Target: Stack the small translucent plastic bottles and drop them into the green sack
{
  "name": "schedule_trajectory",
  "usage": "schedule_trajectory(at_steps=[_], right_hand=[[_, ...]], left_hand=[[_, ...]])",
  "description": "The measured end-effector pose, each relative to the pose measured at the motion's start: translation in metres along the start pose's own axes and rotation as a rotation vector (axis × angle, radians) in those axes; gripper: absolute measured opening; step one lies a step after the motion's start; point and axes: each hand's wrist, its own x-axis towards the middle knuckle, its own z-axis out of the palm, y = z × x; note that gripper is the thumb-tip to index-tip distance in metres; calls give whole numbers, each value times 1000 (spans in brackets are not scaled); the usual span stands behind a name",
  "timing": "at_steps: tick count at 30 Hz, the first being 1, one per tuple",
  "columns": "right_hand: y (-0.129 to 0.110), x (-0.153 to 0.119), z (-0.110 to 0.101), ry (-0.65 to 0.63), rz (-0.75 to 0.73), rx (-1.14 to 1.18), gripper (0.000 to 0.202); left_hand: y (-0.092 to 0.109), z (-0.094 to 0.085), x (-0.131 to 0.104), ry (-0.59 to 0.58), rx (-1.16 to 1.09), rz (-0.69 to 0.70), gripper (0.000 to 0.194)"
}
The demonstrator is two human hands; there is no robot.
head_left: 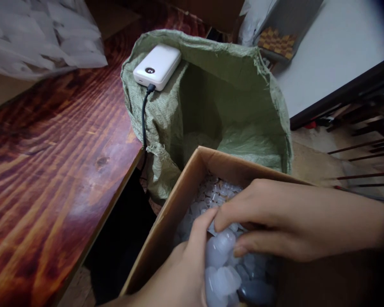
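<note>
A cardboard box (166,213) at the bottom centre holds many small translucent white plastic pieces (211,192). Over it, my left hand (193,256) is curled round a cluster of larger rounded translucent pieces (219,251), its thumb along their upper left side. My right hand (259,217) reaches in from the right with thumb and fingertips bent close together at the top of that cluster. Whether a piece sits between the right fingertips cannot be made out.
Beyond the box an open green woven sack (237,81) carries a white power bank (158,66) with a black cable. A glossy wooden table (60,166) fills the left, with a bag of white pieces (45,38). A white surface (336,51) lies upper right.
</note>
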Motion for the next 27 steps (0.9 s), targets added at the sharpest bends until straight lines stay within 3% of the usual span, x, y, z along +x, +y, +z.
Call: schedule_trajectory(at_steps=[4, 9, 12, 16, 18, 22, 27], right_hand=[[-2, -1, 2, 106, -3, -117, 29], [-5, -3, 2, 32, -37, 7, 17], [-4, -1, 2, 94, 23, -19, 30], [-4, 0, 2, 35, 36, 47, 31], [-7, 1, 5, 25, 34, 28, 24], [-11, 6, 13, 41, 118, 7, 34], [-6, 9, 21, 81, 201, 189, 37]], left_hand=[[1, 1, 0, 25, 38, -31, 106], [1, 1, -2, 33, 38, 34, 107], [4, 1, -2, 20, 43, -10, 107], [9, 2, -2, 35, -32, 56, 97], [9, 2, -2, 31, -33, 63, 98], [6, 3, -3, 45, 15, 44, 101], [4, 1, -3, 21, 17, 108, 101]])
